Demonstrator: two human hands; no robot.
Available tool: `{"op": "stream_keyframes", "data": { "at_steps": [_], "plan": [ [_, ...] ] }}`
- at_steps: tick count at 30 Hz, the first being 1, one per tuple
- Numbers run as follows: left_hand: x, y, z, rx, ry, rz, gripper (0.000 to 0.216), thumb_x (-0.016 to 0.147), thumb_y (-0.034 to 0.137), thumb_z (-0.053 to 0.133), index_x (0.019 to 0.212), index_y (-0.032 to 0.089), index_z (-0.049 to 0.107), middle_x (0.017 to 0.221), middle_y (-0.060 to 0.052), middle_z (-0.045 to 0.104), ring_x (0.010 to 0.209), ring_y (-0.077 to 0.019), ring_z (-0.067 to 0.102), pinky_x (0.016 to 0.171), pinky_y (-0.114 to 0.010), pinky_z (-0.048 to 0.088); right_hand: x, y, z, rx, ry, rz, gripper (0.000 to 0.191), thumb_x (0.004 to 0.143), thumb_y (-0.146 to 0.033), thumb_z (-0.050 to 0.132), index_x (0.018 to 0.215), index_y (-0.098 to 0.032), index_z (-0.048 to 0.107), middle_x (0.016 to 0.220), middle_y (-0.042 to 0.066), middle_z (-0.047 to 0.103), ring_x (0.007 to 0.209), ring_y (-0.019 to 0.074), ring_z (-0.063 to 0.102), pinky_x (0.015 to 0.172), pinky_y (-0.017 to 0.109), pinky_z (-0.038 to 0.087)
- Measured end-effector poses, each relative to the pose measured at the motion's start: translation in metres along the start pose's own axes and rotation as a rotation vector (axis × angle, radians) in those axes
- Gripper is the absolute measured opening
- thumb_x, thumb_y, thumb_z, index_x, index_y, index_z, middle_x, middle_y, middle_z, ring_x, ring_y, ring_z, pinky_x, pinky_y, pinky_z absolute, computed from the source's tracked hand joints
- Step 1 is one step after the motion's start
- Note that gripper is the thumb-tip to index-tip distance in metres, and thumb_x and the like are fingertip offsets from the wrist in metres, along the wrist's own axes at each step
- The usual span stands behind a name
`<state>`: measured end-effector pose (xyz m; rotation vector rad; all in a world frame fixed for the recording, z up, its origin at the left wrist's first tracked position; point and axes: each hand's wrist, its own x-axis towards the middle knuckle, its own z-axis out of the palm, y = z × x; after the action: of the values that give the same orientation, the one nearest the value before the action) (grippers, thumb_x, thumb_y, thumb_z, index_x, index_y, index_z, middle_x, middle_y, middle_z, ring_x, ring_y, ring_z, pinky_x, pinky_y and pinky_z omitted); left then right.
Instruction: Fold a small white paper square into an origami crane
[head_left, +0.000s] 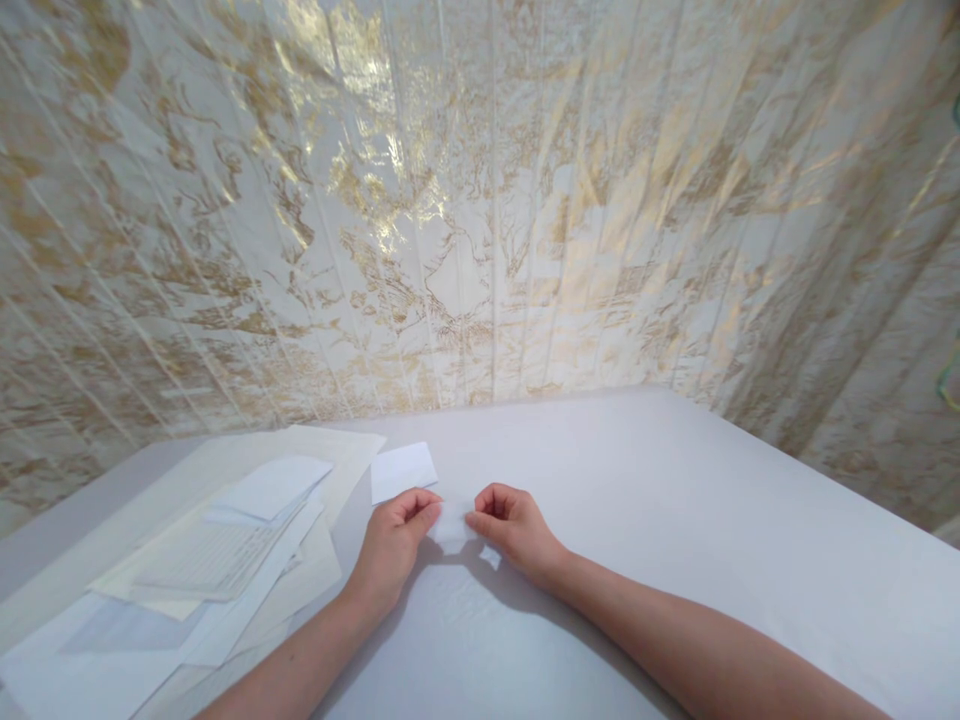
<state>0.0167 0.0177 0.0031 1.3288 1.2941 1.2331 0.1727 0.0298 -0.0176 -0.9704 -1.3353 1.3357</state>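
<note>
A small piece of white paper is stretched between my two hands, above the middle of the table. My left hand pinches its left edge between thumb and fingers. On the opposite edge, the thumb and fingers of my right hand are closed in a similar pinch. A tiny white scrap shows just below my right fingers. Behind my left hand lies a folded white paper, flat on the table.
Overlapping papers and envelopes cover the table's left side, among them a printed sheet, a white envelope and large cream sheets. The white table meets a gold-patterned curtain at the back.
</note>
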Motion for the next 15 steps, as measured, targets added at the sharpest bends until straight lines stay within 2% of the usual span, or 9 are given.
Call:
{"op": "stream_keyframes", "data": {
  "at_steps": [4,7,15],
  "plan": [
    [-0.003,0.001,0.003,-0.032,-0.015,-0.006,0.018,0.064,0.032,0.060,0.068,0.015,0.058,0.056,0.003,0.052,0.054,-0.0100,0.044,0.051,-0.021,0.033,0.001,0.002,-0.001,0.009,0.020,-0.002,0.018,0.061,-0.024,0.065,0.059,-0.015,0.049,0.049,-0.007,0.044,0.044,0.0043,0.033,0.043,0.020,0.023],
    [-0.003,0.001,0.005,-0.064,-0.104,-0.073,0.019,0.059,0.028,0.063,0.072,0.014,0.058,0.059,0.002,0.057,0.055,-0.0114,0.048,0.052,-0.022,0.035,0.001,0.002,0.000,0.028,0.017,-0.012,0.020,0.061,-0.026,0.066,0.059,-0.015,0.049,0.049,-0.006,0.044,0.044,0.0044,0.034,0.044,0.020,0.024],
    [0.003,-0.009,0.002,0.096,-0.146,-0.047,0.010,0.056,0.020,0.062,0.057,0.014,0.054,0.050,0.005,0.050,0.050,-0.0092,0.042,0.049,-0.021,0.030,-0.001,0.002,0.001,0.019,-0.026,-0.044,0.025,0.063,-0.034,0.067,0.062,-0.015,0.051,0.052,-0.006,0.046,0.046,0.0053,0.037,0.046,0.021,0.027]
  ]
}}
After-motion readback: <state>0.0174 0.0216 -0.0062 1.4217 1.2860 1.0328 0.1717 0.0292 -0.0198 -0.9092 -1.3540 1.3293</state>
